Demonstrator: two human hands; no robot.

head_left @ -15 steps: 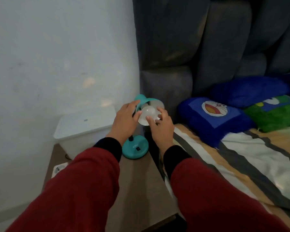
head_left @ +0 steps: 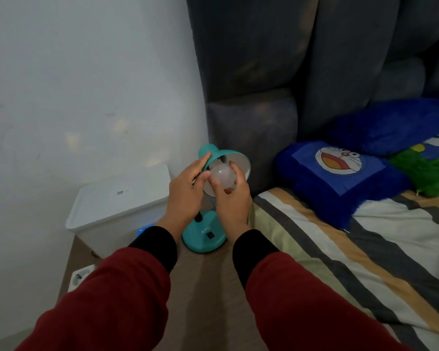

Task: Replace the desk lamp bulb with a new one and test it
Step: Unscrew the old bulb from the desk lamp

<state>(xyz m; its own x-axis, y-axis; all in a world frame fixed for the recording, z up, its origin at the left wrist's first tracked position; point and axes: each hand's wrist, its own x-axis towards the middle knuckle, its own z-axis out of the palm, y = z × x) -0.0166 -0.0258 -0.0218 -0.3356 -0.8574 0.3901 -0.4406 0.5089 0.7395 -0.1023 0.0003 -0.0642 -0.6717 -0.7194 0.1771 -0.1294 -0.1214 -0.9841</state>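
- While the teal lamp (head_left: 205, 231) stands on the bedside table (head_left: 208, 287), its shade (head_left: 213, 154) is gripped by the left hand (head_left: 188, 191).
- The white bulb (head_left: 223, 176), at the shade's mouth, is grasped by the right hand (head_left: 232, 198).

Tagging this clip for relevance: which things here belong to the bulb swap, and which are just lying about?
Job: lamp, bulb, left hand on the shade, right hand on the bulb.
Lying about: white box, power strip, pillows, blanket.

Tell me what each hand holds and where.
Right hand grips the bulb around its round globe; left hand steadies the teal lamp shade near its neck.
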